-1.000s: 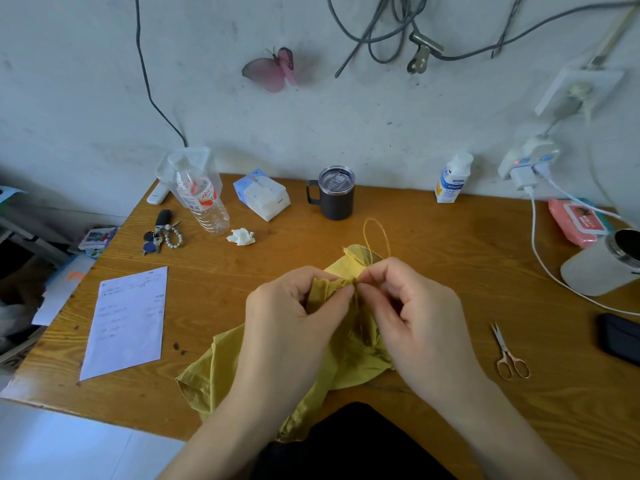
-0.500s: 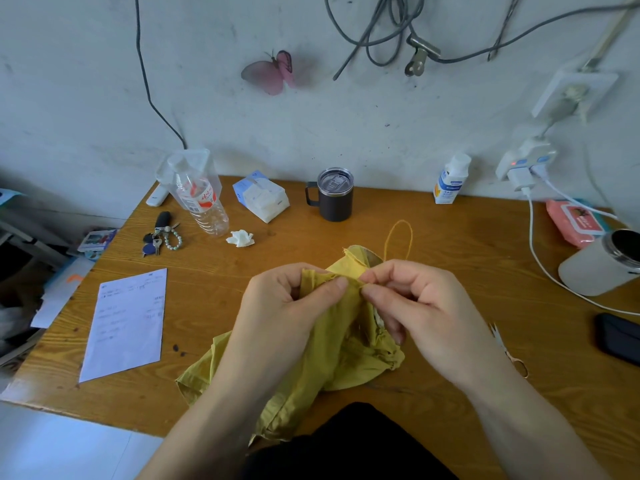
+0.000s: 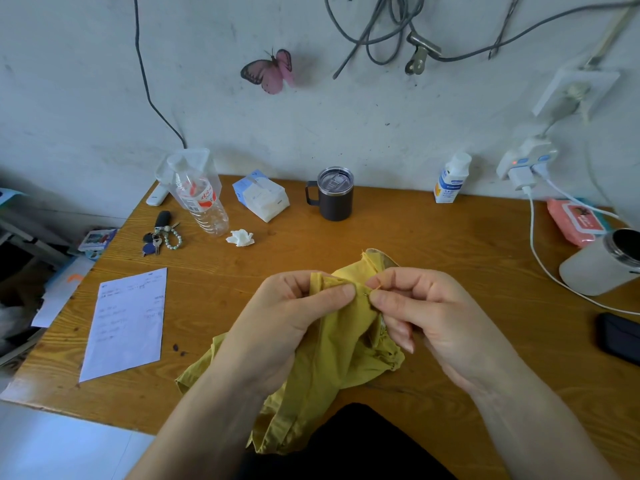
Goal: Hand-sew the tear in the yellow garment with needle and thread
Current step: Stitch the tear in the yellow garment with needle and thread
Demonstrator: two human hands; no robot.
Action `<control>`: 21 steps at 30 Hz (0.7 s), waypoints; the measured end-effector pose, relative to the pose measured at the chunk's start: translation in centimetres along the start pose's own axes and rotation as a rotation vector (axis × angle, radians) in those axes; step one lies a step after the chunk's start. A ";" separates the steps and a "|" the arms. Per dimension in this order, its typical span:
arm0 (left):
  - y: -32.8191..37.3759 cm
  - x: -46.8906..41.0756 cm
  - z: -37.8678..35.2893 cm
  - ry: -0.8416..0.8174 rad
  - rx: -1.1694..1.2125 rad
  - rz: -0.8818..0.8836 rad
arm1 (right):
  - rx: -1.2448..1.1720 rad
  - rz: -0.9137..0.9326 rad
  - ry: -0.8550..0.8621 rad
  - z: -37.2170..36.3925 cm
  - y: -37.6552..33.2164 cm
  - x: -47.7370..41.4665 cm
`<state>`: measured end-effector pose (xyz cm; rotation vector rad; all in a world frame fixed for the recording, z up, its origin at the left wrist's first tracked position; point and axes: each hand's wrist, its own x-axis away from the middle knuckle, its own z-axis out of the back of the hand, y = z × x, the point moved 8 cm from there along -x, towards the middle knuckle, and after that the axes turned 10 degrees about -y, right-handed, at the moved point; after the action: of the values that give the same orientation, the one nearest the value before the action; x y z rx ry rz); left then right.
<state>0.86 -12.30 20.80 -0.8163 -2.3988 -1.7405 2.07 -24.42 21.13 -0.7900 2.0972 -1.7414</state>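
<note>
Now the left hand (image 3: 287, 317) is pinching a fold of the garment (image 3: 332, 358), which is lying bunched at the near edge of the surface (image 3: 450, 244). Just right, the right hand's (image 3: 426, 317) fingers (image 3: 391, 301) are pinching the needle (image 3: 366, 295) against the fold.

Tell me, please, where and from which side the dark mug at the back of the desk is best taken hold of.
Probably by its handle, coming from the person's left: the dark mug stands upright with its lid on, and the handle juts out on that side, toward the tissue pack, with a gap left between them.
</note>
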 end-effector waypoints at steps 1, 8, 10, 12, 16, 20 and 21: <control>-0.1 0.0 -0.1 0.003 0.007 -0.006 | 0.048 0.027 0.020 0.0 -0.2 0.1; -0.5 -0.1 -0.7 -0.023 0.054 -0.027 | 0.336 0.199 0.136 -0.5 -1.4 0.3; -0.5 -0.2 -0.6 -0.034 0.091 -0.020 | 0.278 0.196 0.106 -0.3 -1.2 0.3; -0.5 -0.2 -0.1 -0.007 0.098 -0.024 | 0.230 0.203 0.075 -0.2 -1.2 0.4; -0.6 -0.3 -0.3 -0.022 0.082 -0.056 | 0.204 0.217 0.071 -0.3 -0.9 0.3; -0.7 -0.3 -0.5 -0.027 0.044 -0.086 | 0.298 0.230 0.117 -0.4 -1.2 0.2; -0.8 -0.3 -0.2 -0.005 0.041 -0.087 | 0.348 0.239 0.149 -0.3 -1.4 0.3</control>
<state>0.72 -12.75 20.10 -0.7231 -2.4996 -1.7145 1.95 -24.51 22.57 -0.3082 1.8078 -1.9988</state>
